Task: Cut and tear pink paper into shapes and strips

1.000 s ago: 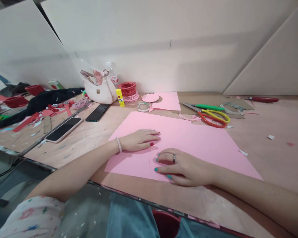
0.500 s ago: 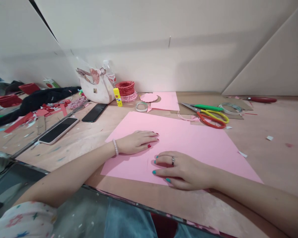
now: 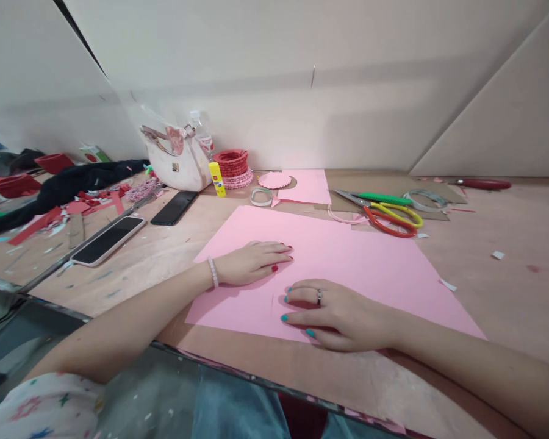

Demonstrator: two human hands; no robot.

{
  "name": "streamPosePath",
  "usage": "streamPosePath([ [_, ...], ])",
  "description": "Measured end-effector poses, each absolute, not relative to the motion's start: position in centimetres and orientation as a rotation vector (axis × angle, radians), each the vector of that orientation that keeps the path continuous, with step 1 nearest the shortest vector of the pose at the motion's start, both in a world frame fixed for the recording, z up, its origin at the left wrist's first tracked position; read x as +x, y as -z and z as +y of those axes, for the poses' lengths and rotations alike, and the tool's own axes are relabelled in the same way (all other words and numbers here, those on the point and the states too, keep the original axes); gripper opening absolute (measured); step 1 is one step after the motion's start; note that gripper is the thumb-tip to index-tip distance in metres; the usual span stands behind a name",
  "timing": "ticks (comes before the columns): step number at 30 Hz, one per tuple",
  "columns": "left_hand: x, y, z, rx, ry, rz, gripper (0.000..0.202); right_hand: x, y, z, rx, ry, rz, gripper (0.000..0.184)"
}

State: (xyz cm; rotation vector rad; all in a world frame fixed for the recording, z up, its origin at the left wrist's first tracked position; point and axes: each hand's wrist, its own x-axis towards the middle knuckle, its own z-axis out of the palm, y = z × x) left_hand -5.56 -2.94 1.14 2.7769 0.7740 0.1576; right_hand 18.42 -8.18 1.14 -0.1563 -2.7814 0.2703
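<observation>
Resting flat on the pink paper sheet (image 3: 357, 262) — left hand (image 3: 251, 263) and right hand (image 3: 336, 315) lie open, apart, seemingly gripping nothing.

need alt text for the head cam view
Two bare hands rest flat on a large pink paper sheet: the left hand with a beaded bracelet, the right hand with a ring. Beyond the sheet, on a wooden table, lie scissors, a glue stick and two phones.
</observation>
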Motion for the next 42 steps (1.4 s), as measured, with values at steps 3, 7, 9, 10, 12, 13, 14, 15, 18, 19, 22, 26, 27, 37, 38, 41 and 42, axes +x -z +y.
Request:
streamPosePath([
  [3, -5.57, -1.1, -2.94, 2.781, -0.157, 0.771, 0.042, 18.43, -1.08, -8.13, -0.153, -0.256, -2.783, 0.031],
  [7, -5.55, -1.15, -3.01, 2.788, -0.155, 0.776, 0.042, 18.5, -1.08, -8.12, -0.155, -0.262, -2.794, 0.032],
  [9, -5.54, -1.2, -3.03, 2.787, -0.153, 0.778, 0.042, 18.52, -1.12, -8.13, -0.158, -0.269, -2.798, 0.032],
  [10, -5.54, -1.21, -3.04, 2.787, -0.151, 0.78, 0.042, 18.52, -1.15, -8.13, -0.158, -0.271, -2.798, 0.032],
  [12, -5.53, -1.23, -3.03, 2.79, -0.148, 0.778, 0.042, 18.5, -1.18, -8.12, -0.157, -0.277, -2.797, 0.033],
  [13, -5.53, -1.24, -3.02, 2.793, -0.148, 0.777, 0.042, 18.49, -1.19, -8.1, -0.157, -0.277, -2.798, 0.033],
  [14, -5.53, -1.24, -3.02, 2.797, -0.147, 0.774, 0.042, 18.48, -1.19, -8.08, -0.157, -0.278, -2.797, 0.033],
  [15, -5.53, -1.23, -3.02, 2.802, -0.147, 0.773, 0.042, 18.47, -1.19, -8.07, -0.159, -0.279, -2.797, 0.033],
  [18, -5.52, -1.18, -3.04, 2.812, -0.146, 0.777, 0.042, 18.48, -1.2, -8.03, -0.168, -0.294, -2.806, 0.033],
  [19, -5.52, -1.15, -3.05, 2.815, -0.145, 0.778, 0.042, 18.49, -1.21, -8.02, -0.176, -0.302, -2.813, 0.033],
  [22, -5.51, -1.08, -3.05, 2.819, -0.149, 0.772, 0.042, 18.54, -1.23, -8.03, -0.198, -0.323, -2.832, 0.033],
  [26, -5.46, -1.13, -3.08, 2.819, -0.165, 0.756, 0.042, 18.56, -1.1, -8.03, -0.183, -0.322, -2.813, 0.033],
  [27, -5.45, -1.16, -3.1, 2.819, -0.167, 0.759, 0.042, 18.55, -1.06, -8.01, -0.181, -0.321, -2.81, 0.033],
  [37, -5.45, -1.37, -3.27, 2.822, -0.144, 0.779, 0.042, 18.56, -1.09, -7.97, -0.188, -0.339, -2.806, 0.032],
  [38, -5.44, -1.39, -3.28, 2.821, -0.146, 0.777, 0.041, 18.56, -1.1, -7.99, -0.19, -0.339, -2.806, 0.032],
  [41, -5.43, -1.42, -3.31, 2.819, -0.151, 0.779, 0.041, 18.56, -1.07, -8.01, -0.195, -0.347, -2.808, 0.032],
  [42, -5.43, -1.41, -3.31, 2.818, -0.152, 0.781, 0.041, 18.55, -1.03, -7.99, -0.194, -0.351, -2.809, 0.032],
])
